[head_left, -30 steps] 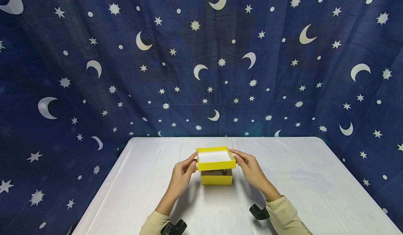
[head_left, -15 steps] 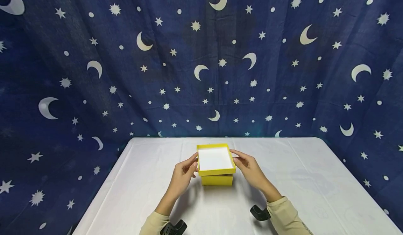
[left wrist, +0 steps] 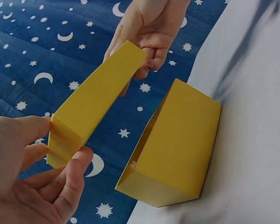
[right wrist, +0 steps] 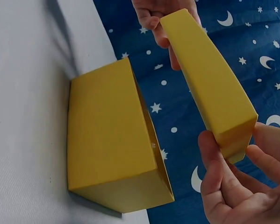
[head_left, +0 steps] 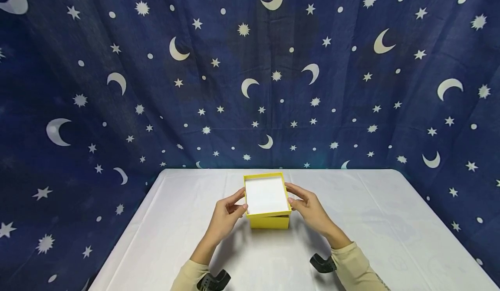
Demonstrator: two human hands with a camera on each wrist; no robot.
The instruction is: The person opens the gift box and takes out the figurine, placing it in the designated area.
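A shallow yellow box lid (head_left: 267, 195) with a white inside is held in the air between two hands, its inner face tilted toward the head camera. The left hand (head_left: 225, 217) pinches its left side between thumb and fingers; the right hand (head_left: 309, 210) grips the opposite side the same way. Below it a yellow box (head_left: 269, 223) stands upright on the table, its top edge partly covered from the head's view. Both wrist views show a gap between the lid (left wrist: 95, 98) and the uncovered box (right wrist: 109, 126). What lies inside the box is mostly hidden.
A white cloth covers the table (head_left: 156, 243). Behind it hangs a dark blue curtain (head_left: 218, 91) patterned with moons and stars. Black wrist-worn devices (head_left: 322, 263) sit below each forearm, near the beige sleeves.
Over the last second the lid has tipped up, so more of its white inside faces the head camera. The box has stayed put, and its opening is now hidden from the head view.
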